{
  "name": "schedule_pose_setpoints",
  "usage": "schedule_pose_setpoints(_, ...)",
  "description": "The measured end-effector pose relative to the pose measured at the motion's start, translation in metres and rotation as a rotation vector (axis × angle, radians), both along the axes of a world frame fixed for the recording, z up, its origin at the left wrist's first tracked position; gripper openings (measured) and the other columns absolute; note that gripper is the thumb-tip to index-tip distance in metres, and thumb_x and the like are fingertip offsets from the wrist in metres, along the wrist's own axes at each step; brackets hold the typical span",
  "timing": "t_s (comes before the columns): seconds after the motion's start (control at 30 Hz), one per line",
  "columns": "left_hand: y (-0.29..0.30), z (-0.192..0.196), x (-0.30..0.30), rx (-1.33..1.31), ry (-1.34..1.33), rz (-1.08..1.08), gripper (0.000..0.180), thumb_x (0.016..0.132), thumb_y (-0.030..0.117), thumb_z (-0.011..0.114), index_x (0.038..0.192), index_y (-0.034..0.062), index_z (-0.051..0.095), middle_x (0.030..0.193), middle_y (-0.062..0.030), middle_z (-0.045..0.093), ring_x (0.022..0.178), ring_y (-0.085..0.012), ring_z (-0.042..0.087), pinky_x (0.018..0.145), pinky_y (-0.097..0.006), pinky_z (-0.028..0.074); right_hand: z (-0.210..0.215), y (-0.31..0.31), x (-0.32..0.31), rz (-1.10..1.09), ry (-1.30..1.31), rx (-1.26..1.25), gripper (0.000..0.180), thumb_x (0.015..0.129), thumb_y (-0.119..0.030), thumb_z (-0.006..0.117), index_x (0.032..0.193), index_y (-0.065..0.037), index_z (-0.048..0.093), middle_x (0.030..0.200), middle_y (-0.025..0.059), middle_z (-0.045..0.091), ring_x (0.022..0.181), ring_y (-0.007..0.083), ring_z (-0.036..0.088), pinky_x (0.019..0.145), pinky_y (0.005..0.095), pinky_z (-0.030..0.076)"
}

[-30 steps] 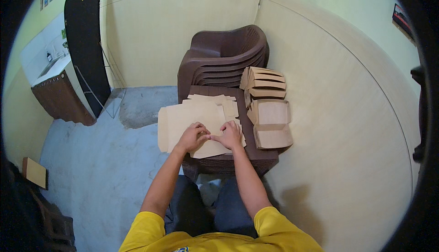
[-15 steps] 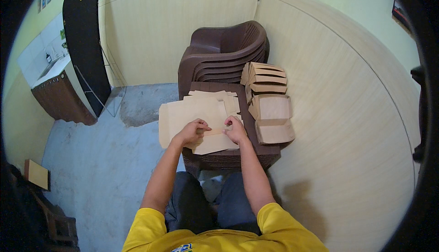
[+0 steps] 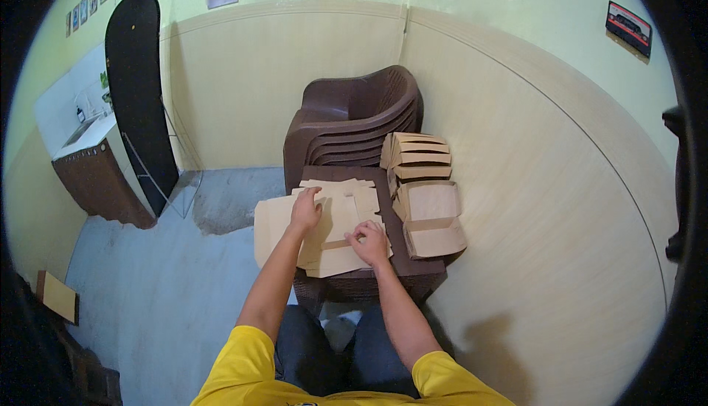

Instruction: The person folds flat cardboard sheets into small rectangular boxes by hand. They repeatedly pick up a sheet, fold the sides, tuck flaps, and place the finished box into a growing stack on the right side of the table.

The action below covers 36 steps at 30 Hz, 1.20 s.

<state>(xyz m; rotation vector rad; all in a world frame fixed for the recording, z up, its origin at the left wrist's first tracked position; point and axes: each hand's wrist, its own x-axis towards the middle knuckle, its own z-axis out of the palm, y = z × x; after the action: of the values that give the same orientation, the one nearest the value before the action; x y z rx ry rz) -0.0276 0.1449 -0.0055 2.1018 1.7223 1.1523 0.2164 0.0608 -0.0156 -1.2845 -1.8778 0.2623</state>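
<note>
Flat brown cardboard box blanks lie stacked on a brown plastic table (image 3: 402, 273) in front of me. Across the top one, a cardboard box blank (image 3: 335, 218), runs a crease near its front side. My left hand (image 3: 305, 208) rests over its left part, toward the far edge, fingers stretched out and holding nothing. Nearer to me, my right hand (image 3: 369, 242) is closed, thumb and fingers curled together at the right end of the crease. The palm hides part of the cardboard there.
Folded cardboard boxes (image 3: 420, 155) stand at the table's right, with an opened box (image 3: 433, 218) nearer me. Stacked brown plastic chairs (image 3: 354, 115) are behind. An ironing board (image 3: 134, 96) leans by a sink counter (image 3: 99, 129) at left. A pale wall panel (image 3: 531, 170) bounds the right.
My left hand has moved away from me, from the crease toward the blank's far edge. My right hand stays near the crease, its fingers curled. The view has tilted upward.
</note>
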Motion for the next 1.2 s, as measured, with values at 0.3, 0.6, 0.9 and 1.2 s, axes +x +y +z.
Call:
schedule_pose_setpoints(0.3,0.044,-0.007,0.013,-0.305,0.378,0.118,0.057,0.092,0.019,0.076,0.147,0.0152,0.062,0.146,-0.0147,0.059,0.139,-0.0377,0.054,0.114,-0.056,0.047,0.008,-0.001,-0.002,-0.030,-0.038,-0.118,0.039,0.090,-0.046,0.082,0.078,-0.010,0.073,0.109,0.0071,0.067,0.114,0.0319,0.061,0.103,0.0478,0.046)
schedule_pose_setpoints(0.6,0.098,-0.021,-0.022,-0.395,0.397,0.019,0.063,0.071,0.037,0.097,0.124,0.0133,0.073,0.132,-0.0171,0.066,0.128,-0.0397,0.060,0.111,-0.049,0.050,0.010,-0.003,-0.005,-0.053,-0.075,-0.100,0.034,0.090,-0.042,0.083,0.081,-0.010,0.073,0.107,0.0064,0.066,0.112,0.0305,0.061,0.102,0.0464,0.045)
schedule_pose_setpoints(0.9,0.056,-0.003,-0.008,-0.185,0.274,-0.072,0.045,0.080,0.016,0.084,0.124,0.0224,0.081,0.120,-0.0131,0.070,0.115,-0.0345,0.065,0.105,-0.044,0.054,0.005,0.000,-0.006,-0.048,-0.069,-0.128,0.039,0.090,-0.046,0.080,0.077,-0.010,0.072,0.110,0.0083,0.066,0.113,0.0325,0.060,0.105,0.0486,0.045)
schedule_pose_setpoints(1.2,-0.009,-0.012,0.038,0.082,0.535,0.031,0.035,0.095,0.026,0.065,0.125,0.0115,0.078,0.119,-0.0045,0.072,0.116,-0.0267,0.064,0.102,-0.046,0.048,0.006,-0.002,-0.006,-0.077,-0.079,-0.083,0.032,0.089,-0.041,0.083,0.082,-0.010,0.074,0.105,0.0055,0.067,0.110,0.0301,0.063,0.101,0.0472,0.046)
